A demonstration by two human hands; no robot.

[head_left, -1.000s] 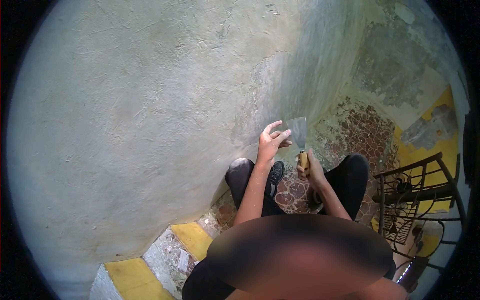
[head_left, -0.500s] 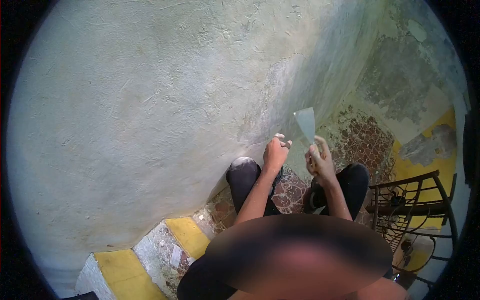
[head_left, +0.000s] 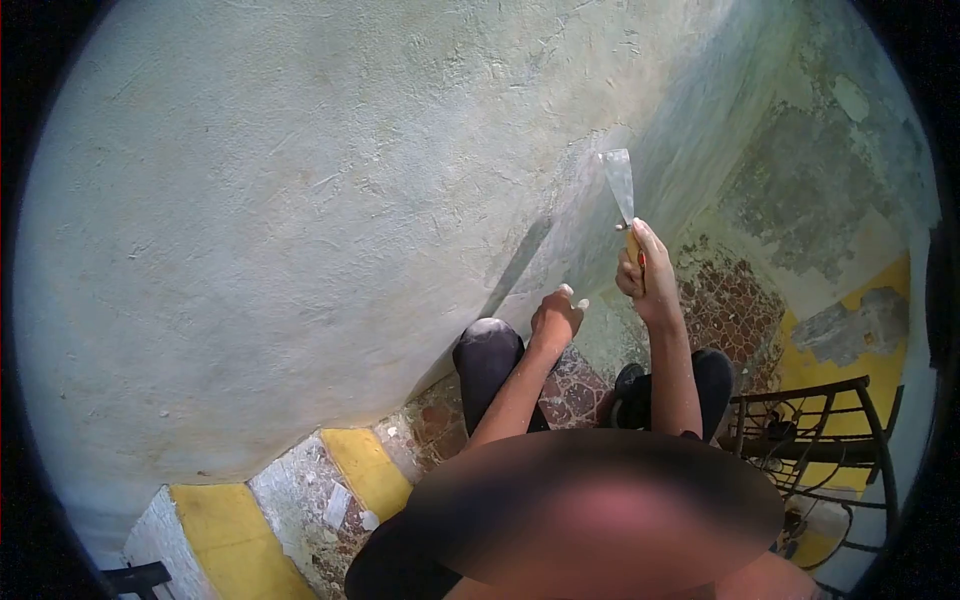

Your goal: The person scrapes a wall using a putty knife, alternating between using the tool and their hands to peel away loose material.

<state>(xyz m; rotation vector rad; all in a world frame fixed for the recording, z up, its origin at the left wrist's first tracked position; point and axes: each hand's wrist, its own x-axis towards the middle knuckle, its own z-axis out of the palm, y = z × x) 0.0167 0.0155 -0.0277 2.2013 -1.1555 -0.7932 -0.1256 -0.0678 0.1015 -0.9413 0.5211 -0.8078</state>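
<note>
My right hand (head_left: 645, 275) grips the wooden handle of a putty knife (head_left: 620, 185), whose metal blade points up against the rough, pale plastered wall (head_left: 300, 200). My left hand (head_left: 556, 318) hangs lower, loosely closed with the fingers curled and nothing in it, just in front of the wall's lower part. Both of my knees in dark trousers show below the hands.
Worn red mosaic floor (head_left: 735, 300) with yellow painted patches lies below. Yellow-edged steps (head_left: 370, 470) run at the lower left. A dark metal frame with wires (head_left: 810, 430) stands at the right. The far wall (head_left: 800, 160) is peeling.
My right hand has raised the putty knife up along the wall. My left hand left the blade, curled shut and dropped lower.
</note>
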